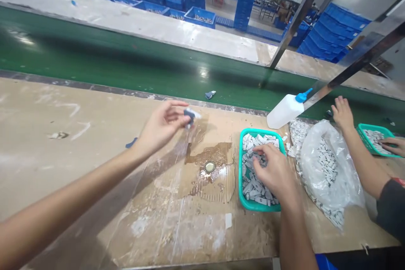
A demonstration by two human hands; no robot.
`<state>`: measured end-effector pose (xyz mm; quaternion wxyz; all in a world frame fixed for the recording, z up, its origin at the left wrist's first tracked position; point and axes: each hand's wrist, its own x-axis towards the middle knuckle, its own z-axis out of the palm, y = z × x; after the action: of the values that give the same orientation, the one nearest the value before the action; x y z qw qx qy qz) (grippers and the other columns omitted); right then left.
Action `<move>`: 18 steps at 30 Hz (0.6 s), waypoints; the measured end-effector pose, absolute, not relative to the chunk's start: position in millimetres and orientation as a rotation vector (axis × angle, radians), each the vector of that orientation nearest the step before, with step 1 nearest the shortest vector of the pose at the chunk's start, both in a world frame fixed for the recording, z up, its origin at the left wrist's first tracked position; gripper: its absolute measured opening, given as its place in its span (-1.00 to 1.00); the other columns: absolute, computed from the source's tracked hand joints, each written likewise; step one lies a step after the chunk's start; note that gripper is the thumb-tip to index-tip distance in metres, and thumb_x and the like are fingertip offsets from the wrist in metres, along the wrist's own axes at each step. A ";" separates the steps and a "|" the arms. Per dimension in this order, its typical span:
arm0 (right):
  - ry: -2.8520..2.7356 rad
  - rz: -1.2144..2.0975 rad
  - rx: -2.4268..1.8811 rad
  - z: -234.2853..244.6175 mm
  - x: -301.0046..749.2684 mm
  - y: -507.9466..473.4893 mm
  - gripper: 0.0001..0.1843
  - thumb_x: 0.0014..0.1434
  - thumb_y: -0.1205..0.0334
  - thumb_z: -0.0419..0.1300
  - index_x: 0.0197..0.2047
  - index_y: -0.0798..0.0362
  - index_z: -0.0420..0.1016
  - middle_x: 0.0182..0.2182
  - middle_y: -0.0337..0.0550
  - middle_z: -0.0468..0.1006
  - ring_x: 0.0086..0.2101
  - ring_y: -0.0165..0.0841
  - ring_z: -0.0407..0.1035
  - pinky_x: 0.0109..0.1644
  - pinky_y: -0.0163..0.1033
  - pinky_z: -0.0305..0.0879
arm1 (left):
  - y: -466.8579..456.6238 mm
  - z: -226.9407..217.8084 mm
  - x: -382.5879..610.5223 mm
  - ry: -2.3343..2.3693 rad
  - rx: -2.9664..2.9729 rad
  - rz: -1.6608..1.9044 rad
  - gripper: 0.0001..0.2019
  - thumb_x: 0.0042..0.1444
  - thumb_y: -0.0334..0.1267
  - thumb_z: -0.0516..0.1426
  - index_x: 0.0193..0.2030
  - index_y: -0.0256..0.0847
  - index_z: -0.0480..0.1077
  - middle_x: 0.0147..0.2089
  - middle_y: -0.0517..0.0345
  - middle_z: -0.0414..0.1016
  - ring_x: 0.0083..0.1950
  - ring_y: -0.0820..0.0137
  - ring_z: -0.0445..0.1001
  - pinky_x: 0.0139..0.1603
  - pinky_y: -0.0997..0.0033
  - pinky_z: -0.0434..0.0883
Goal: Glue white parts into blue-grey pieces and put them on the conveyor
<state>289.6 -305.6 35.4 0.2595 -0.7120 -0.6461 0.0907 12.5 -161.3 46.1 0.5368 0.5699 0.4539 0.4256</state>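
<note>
My left hand (163, 124) pinches a small dark-blue and white plastic-looking piece (189, 117) above the cardboard, close to the green belt; its exact kind is unclear. Over a teal basket (241, 185) hovers my right hand (274, 171), thumb and forefinger curved and apart, with nothing visible between them. Many small flat white-and-grey pieces (259, 194) fill that basket. Left of it, a round metal cap (209, 167) sits on a wet, brown-stained cardboard patch (221, 152). Another dark-blue piece (131, 143) lies partly hidden behind my left forearm.
A white bottle with a blue nozzle (284, 112) stands behind the basket. To the right lies a clear bag of small pieces (329, 168). A co-worker's hands (343, 114) are at far right, near another teal basket (363, 139). A dark piece (210, 94) rests on the green belt (158, 71).
</note>
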 end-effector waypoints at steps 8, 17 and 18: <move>-1.899 0.270 -2.089 17.6 293.9 -297.9 -0.80 0.18 0.41 0.22 -0.14 0.01 0.56 -0.19 -0.09 0.50 -0.08 -0.16 0.42 -0.02 -0.15 0.32 | -6.0 18.9 6.2 1.897 1.563 1.255 -0.75 0.16 -0.34 0.19 -0.02 -0.35 0.46 -0.03 -0.05 0.53 -0.21 0.33 0.58 -0.14 0.38 0.51; -1.905 0.023 -2.065 -15.3 296.2 -292.6 -0.80 0.17 0.44 0.17 -0.23 -0.02 0.55 -0.30 -0.12 0.47 -0.22 -0.21 0.43 -0.21 -0.23 0.28 | 41.4 1.2 3.2 2.047 1.723 1.024 -0.58 0.16 -0.41 0.13 0.14 -0.56 0.33 0.20 -0.46 0.37 0.28 -0.02 0.32 0.35 0.06 0.17; -1.905 -0.007 -2.053 -16.5 296.0 -292.7 -0.82 0.20 0.42 0.14 -0.23 -0.01 0.53 -0.29 -0.11 0.48 -0.21 -0.20 0.42 -0.22 -0.23 0.28 | 37.8 0.1 6.6 2.017 1.756 1.008 -0.58 0.16 -0.39 0.13 0.15 -0.56 0.33 0.23 -0.46 0.35 0.31 -0.02 0.29 0.37 0.06 0.14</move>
<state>296.0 -292.7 -16.5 0.1698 -0.7224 -0.6703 -0.0025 6.6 37.8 0.1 0.1414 0.6083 0.6986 0.3492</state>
